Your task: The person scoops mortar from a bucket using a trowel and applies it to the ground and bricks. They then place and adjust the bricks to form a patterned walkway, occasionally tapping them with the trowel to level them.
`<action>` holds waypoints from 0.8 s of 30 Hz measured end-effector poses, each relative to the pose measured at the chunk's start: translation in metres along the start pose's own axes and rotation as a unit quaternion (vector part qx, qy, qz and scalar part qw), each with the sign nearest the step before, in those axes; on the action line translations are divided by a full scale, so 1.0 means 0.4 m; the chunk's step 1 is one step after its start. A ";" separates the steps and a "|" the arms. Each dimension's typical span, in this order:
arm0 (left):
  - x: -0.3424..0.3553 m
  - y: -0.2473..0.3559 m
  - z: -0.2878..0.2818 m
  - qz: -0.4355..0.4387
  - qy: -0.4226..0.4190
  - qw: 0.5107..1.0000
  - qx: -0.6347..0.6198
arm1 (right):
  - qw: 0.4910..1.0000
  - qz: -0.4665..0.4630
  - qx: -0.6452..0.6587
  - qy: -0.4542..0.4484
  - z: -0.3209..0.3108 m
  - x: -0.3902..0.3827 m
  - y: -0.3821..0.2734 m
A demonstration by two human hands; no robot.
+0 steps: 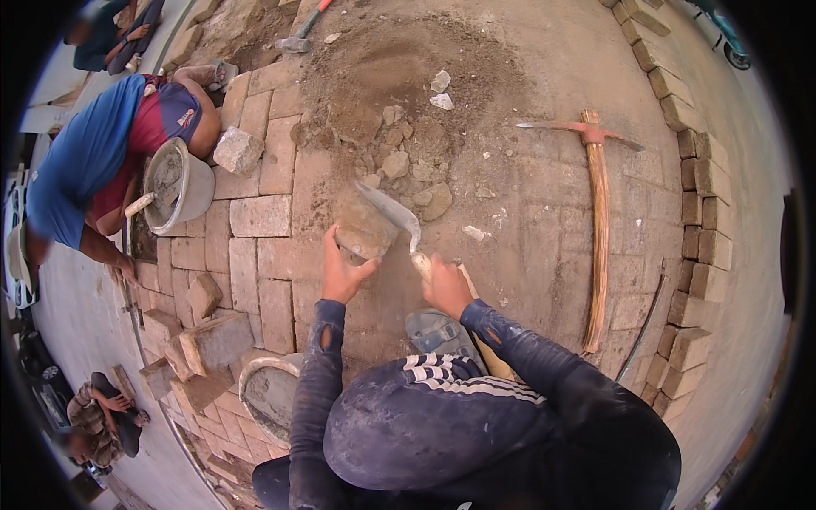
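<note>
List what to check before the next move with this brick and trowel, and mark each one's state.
1. Left hand gripping the brick: ok.
2. Right hand on the handle of the trowel: ok.
3. Underside of the brick: cannot tell, hidden from this view.
4. Ground just beyond the brick free of loose stones: not ok, several lie there.
5. Pickaxe apart from both hands: ok, it lies off to the right.
6. Co-worker's hand away from the trowel: ok, far to the left.
</note>
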State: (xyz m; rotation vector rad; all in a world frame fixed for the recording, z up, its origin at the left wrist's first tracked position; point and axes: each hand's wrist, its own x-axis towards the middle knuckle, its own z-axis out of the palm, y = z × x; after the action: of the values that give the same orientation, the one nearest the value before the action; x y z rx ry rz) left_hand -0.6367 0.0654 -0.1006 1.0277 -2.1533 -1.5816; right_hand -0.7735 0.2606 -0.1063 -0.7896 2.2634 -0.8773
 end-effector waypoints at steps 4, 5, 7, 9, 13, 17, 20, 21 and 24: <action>-0.034 -0.054 -0.038 -0.011 0.020 0.998 0.051 | 0.998 -0.009 -0.018 -0.055 -0.045 0.027 -0.075; -0.028 -0.048 -0.050 -0.014 0.025 0.999 0.040 | 0.999 -0.024 0.010 -0.032 -0.075 0.042 -0.118; -0.025 -0.028 -0.059 -0.025 0.033 0.998 0.042 | 0.990 -0.009 0.136 0.041 -0.063 0.036 -0.149; -0.010 0.000 -0.033 -0.034 0.030 0.997 0.063 | 0.991 -0.001 0.130 0.043 -0.016 0.012 -0.091; 0.023 -0.044 -0.008 0.012 0.024 1.000 0.010 | 0.999 -0.011 -0.002 -0.032 0.052 0.059 0.023; -0.005 -0.021 -0.043 -0.018 0.031 0.998 0.042 | 0.992 0.012 0.125 0.020 -0.040 0.022 -0.130; -0.010 -0.024 -0.023 -0.021 0.023 0.998 0.053 | 0.992 0.012 0.114 0.060 0.025 -0.001 -0.050; 0.013 -0.021 -0.008 -0.009 0.018 0.999 0.045 | 0.998 0.003 0.061 0.029 0.032 0.009 -0.016; 0.016 -0.027 0.000 -0.002 0.016 1.000 0.024 | 0.999 -0.004 -0.009 -0.037 0.029 0.022 0.016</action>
State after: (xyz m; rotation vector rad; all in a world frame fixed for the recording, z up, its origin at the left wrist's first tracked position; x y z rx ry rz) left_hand -0.6372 0.0593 -0.1114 1.0647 -2.1792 -1.5124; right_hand -0.7733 0.2539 -0.1207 -0.8253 2.2073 -0.8183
